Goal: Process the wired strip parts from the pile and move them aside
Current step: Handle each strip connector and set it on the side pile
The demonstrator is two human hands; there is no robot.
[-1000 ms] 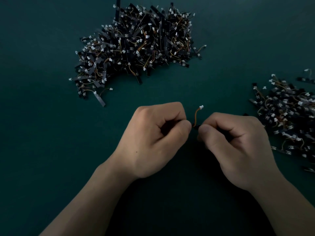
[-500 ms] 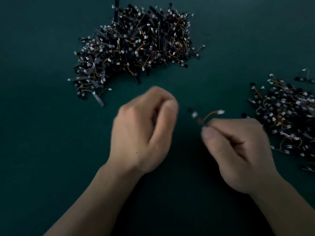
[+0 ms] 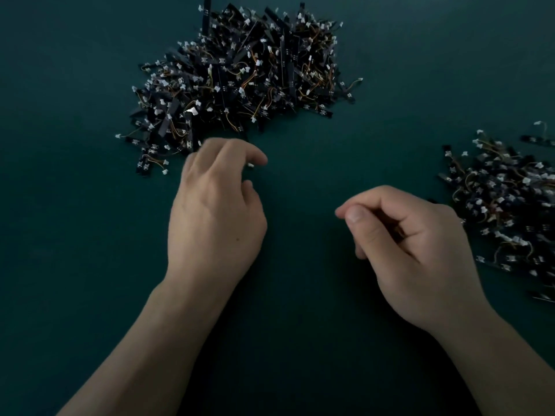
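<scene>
While dim light falls on it, the dark green mat [image 3: 75,265] fills the whole view, plain and matte, darkest between the forearms at the near edge. The pile [image 3: 240,79] of black strip parts with orange wires and white plugs lies at the far middle. A second heap [image 3: 504,205] of the same parts lies at the right edge, well apart from the first.

The left hand [image 3: 216,217] hovers at the pile's near edge, palm down, fingers loosely bent and spread, gripping nothing. A white plug [image 3: 250,165] shows just beside its forefinger tip; whether they touch I cannot tell. The right hand [image 3: 414,250] sits near the second heap, fingers curled in, thumb pressed to the forefinger, with nothing to be seen in the pinch.
</scene>
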